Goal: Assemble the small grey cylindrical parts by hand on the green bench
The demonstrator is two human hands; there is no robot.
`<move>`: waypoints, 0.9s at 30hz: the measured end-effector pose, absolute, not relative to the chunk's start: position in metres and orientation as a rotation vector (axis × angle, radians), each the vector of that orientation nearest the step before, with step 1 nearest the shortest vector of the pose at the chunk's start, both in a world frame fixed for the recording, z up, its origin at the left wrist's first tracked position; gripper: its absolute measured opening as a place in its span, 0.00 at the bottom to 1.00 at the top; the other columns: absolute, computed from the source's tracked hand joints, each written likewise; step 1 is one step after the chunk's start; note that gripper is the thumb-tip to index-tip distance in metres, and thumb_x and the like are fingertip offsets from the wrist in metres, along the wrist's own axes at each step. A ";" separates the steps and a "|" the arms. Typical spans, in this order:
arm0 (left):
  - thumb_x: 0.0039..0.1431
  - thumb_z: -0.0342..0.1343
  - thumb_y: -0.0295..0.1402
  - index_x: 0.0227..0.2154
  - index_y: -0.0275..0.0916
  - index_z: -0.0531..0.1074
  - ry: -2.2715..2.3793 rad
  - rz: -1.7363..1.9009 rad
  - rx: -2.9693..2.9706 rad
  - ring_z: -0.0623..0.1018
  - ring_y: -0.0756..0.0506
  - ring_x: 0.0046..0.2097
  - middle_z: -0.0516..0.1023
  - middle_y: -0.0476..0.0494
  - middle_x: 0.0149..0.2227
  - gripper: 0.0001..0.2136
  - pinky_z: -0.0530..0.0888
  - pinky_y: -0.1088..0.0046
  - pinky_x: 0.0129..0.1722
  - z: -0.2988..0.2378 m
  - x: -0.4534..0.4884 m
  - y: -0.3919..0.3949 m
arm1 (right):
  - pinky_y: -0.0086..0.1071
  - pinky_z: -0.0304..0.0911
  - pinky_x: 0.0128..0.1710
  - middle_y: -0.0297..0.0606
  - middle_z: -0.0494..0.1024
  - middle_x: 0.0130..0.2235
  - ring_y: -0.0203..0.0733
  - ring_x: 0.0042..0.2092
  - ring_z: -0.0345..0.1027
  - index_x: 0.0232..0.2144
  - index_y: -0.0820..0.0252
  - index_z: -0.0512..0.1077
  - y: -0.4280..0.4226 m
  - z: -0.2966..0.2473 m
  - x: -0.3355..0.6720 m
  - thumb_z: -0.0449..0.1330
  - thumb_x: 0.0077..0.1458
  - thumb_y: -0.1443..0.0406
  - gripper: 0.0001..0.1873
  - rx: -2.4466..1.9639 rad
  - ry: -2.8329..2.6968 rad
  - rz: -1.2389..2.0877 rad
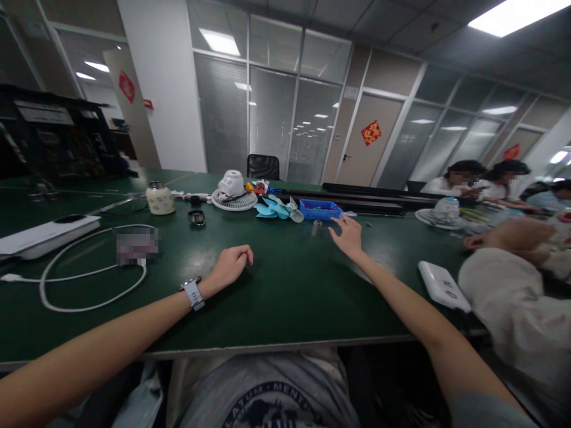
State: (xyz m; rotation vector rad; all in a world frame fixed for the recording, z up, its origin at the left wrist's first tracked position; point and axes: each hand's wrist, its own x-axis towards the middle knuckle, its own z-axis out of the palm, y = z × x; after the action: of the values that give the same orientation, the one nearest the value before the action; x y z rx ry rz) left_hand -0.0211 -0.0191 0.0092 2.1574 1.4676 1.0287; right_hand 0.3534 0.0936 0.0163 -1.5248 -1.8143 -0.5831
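Observation:
My left hand (232, 264), with a watch on the wrist, rests on the green table (276, 303); its fingers are curled in, and nothing shows in them. My right hand (347, 235) reaches forward with its fingers apart and holds nothing. Close to its fingertips stands a small metal cylinder (316, 227). Just behind that lies a blue tray (320, 209) with small purple and other coloured items in it. To the left of the tray are light-blue fan blades (271, 207). A white fan body (232, 183) lies on its round grille (234, 201) farther left.
On the left are a cream jar (160, 199), a dark small object (197, 218), a white cable (91, 309) and a long white box (49, 235). A white power bank (444, 285) lies at right, beside a co-worker's sleeve (513, 297). Long black bars (366, 202) line the back.

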 end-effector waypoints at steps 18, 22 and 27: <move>0.55 0.42 0.27 0.27 0.40 0.70 1.382 1.150 2.180 0.72 0.48 0.29 0.72 0.51 0.25 0.11 0.66 0.72 0.31 0.012 -0.017 -0.024 | 0.41 0.69 0.44 0.41 0.78 0.42 0.45 0.39 0.74 0.63 0.55 0.53 0.037 0.016 0.286 0.66 0.46 0.58 0.44 -1.194 -1.808 0.169; 0.59 0.47 0.31 0.39 0.40 0.71 1.295 1.453 2.247 0.75 0.45 0.43 0.77 0.44 0.40 0.09 0.70 0.67 0.43 0.024 -0.005 -0.037 | 0.41 0.67 0.47 0.36 0.78 0.40 0.42 0.41 0.74 0.64 0.51 0.49 -0.003 0.013 0.220 0.67 0.46 0.59 0.48 -0.878 -2.061 0.440; 0.58 0.55 0.38 0.48 0.41 0.67 1.160 1.404 2.248 0.75 0.42 0.50 0.77 0.41 0.47 0.15 0.70 0.60 0.52 0.029 0.009 -0.043 | 0.41 0.65 0.48 0.36 0.77 0.42 0.41 0.40 0.73 0.65 0.52 0.48 -0.018 0.004 0.190 0.67 0.47 0.60 0.47 -0.819 -2.147 0.511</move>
State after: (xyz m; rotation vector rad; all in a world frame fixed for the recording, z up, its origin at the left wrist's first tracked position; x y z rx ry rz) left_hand 0.0089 -0.0434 0.0291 2.2483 1.1599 1.4044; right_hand 0.1899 -0.0180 0.0040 -0.8185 -2.1467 0.5114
